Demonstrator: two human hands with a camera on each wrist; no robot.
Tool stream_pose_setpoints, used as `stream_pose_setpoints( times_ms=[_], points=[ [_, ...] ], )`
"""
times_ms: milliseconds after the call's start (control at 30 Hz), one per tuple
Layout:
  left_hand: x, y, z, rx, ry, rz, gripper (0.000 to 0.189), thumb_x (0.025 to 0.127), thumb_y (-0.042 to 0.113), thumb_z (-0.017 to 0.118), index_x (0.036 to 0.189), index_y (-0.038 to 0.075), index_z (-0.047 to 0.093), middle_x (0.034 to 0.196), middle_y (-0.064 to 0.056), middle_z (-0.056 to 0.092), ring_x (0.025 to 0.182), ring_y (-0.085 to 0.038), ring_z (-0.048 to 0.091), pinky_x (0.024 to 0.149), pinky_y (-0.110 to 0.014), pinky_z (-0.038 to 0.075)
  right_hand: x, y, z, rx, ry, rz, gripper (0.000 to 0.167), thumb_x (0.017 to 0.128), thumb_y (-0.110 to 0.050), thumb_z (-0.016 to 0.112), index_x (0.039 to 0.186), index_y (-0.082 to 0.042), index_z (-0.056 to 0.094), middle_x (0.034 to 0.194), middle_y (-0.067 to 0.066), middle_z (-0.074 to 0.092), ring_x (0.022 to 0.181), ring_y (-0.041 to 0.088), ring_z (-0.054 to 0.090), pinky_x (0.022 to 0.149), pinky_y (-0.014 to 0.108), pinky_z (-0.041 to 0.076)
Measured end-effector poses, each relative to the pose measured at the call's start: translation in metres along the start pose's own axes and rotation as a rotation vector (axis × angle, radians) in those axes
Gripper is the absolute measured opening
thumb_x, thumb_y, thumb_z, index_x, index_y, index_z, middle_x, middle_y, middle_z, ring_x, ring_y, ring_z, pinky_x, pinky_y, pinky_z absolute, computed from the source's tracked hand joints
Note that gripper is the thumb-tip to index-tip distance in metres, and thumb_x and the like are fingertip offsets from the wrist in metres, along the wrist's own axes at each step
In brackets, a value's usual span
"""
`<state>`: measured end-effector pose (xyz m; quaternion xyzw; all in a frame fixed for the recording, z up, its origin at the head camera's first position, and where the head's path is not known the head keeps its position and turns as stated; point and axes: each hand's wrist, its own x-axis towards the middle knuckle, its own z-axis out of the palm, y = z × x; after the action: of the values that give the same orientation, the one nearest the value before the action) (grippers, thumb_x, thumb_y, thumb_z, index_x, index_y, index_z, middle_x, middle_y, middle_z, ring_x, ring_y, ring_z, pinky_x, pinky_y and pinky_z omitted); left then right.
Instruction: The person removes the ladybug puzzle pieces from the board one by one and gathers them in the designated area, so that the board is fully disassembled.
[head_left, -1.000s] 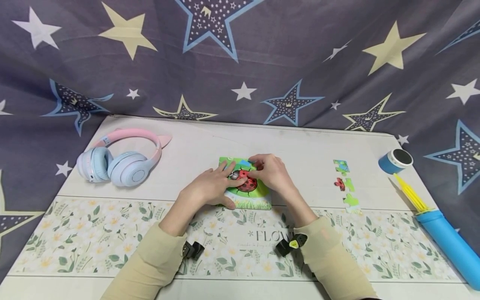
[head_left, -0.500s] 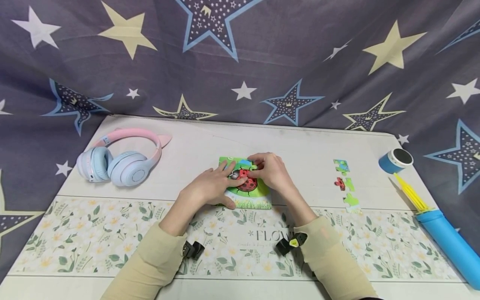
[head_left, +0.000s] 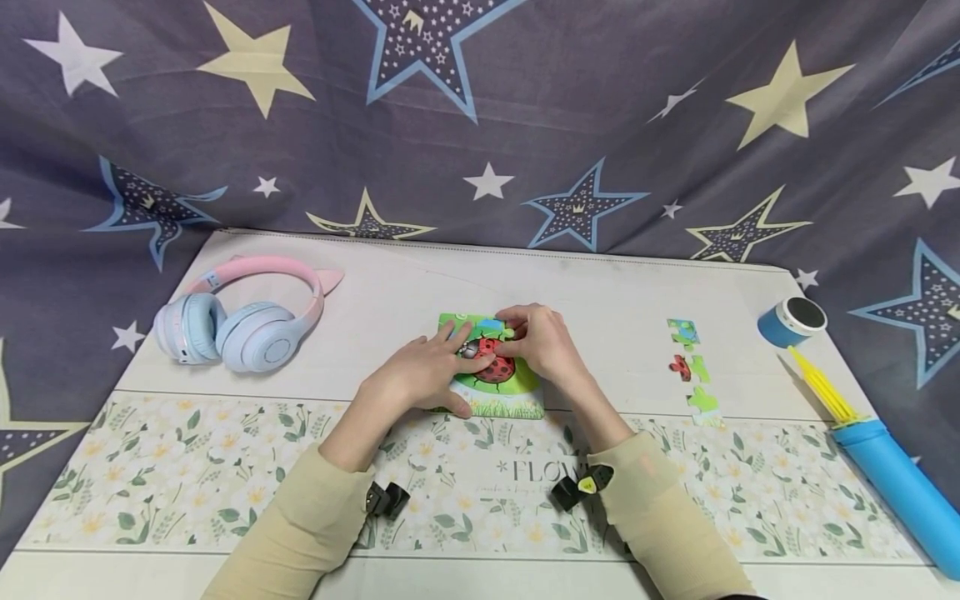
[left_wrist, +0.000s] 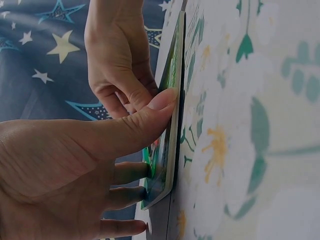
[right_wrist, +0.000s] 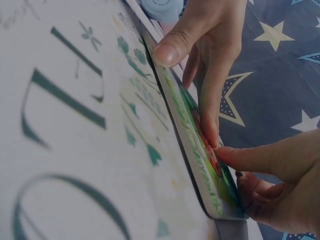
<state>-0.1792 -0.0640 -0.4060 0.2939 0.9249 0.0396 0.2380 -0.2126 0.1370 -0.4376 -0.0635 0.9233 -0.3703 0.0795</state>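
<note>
A ladybug jigsaw puzzle (head_left: 512,404) lies flat on the table, green with grass along its near edge. My left hand (head_left: 411,373) rests on its left part with fingers spread; the index finger lies across the ladybug, and in the left wrist view the thumb (left_wrist: 150,112) presses the near edge. At the upper right corner my right hand (head_left: 542,343) pinches a puzzle piece (head_left: 509,332) between thumb and curled fingers, mostly hidden by them. The right wrist view shows the right thumb (right_wrist: 245,156) near the left index fingertip, over the red ladybug.
Several loose puzzle pieces (head_left: 702,402) lie in a column to the right. Pink and blue cat-ear headphones (head_left: 258,333) sit at the left. At the far right are a small blue-and-white cylinder (head_left: 792,322) and a blue tube with a yellow ribbed end (head_left: 896,483). A starry curtain (head_left: 420,167) hangs behind.
My right hand shifts very slightly up at the puzzle's upper right corner. The left hand and the loose pieces stay where they were.
</note>
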Motion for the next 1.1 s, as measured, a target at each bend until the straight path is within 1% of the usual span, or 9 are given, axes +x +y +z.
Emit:
stream_pose_setpoints(
  times_ms=[300,467,633,767,867,1100],
  points=[
    [-0.001,-0.002,0.000,-0.003,0.007,-0.003,0.082,0.089,0.055,0.072,0.160,0.031,0.038,0.174,-0.017,0.007,0.162,-0.040,0.009,0.125,-0.061,0.030,0.001,-0.001,-0.001,-0.005,0.009,-0.041,0.045,0.082,-0.014,0.088,0.125,-0.009,0.075,0.112,0.011,0.075,0.100,0.026,0.070,0.086,0.038,0.058],
    [-0.001,-0.001,0.000,-0.013,-0.002,-0.001,0.082,0.090,0.054,0.072,0.161,0.031,0.036,0.174,-0.017,0.006,0.162,-0.040,0.009,0.125,-0.061,0.029,0.001,0.005,-0.004,0.010,0.006,-0.067,0.043,0.081,-0.016,0.089,0.121,-0.008,0.076,0.110,0.012,0.073,0.096,0.025,0.068,0.083,0.036,0.057],
    [-0.002,0.001,0.000,-0.012,-0.003,-0.010,0.082,0.089,0.055,0.073,0.160,0.031,0.038,0.174,-0.016,0.006,0.162,-0.039,0.008,0.126,-0.060,0.029,0.002,0.014,-0.010,0.027,0.020,-0.097,0.042,0.080,-0.015,0.089,0.120,-0.008,0.077,0.107,0.012,0.073,0.091,0.023,0.067,0.079,0.034,0.056],
    [-0.002,0.001,0.000,-0.015,-0.013,-0.018,0.082,0.089,0.054,0.073,0.160,0.032,0.038,0.175,-0.015,0.005,0.162,-0.039,0.007,0.126,-0.060,0.028,0.002,0.024,-0.020,0.056,0.029,-0.113,0.042,0.080,-0.015,0.089,0.120,-0.008,0.077,0.107,0.011,0.073,0.089,0.021,0.066,0.077,0.029,0.054],
    [-0.001,0.000,0.001,-0.019,-0.017,-0.018,0.082,0.089,0.054,0.073,0.160,0.031,0.038,0.175,-0.015,0.004,0.162,-0.039,0.007,0.127,-0.060,0.027,0.000,0.033,-0.030,0.095,0.020,-0.105,0.043,0.080,-0.015,0.089,0.120,-0.010,0.077,0.108,0.011,0.072,0.088,0.020,0.065,0.076,0.026,0.053],
    [-0.001,0.000,0.001,-0.024,-0.015,-0.009,0.083,0.089,0.053,0.073,0.160,0.031,0.038,0.175,-0.016,0.005,0.162,-0.039,0.007,0.127,-0.061,0.026,-0.009,0.057,-0.062,0.149,0.001,-0.099,0.047,0.080,-0.013,0.089,0.125,-0.010,0.074,0.111,0.013,0.071,0.088,0.016,0.063,0.078,0.020,0.055]
  ],
)
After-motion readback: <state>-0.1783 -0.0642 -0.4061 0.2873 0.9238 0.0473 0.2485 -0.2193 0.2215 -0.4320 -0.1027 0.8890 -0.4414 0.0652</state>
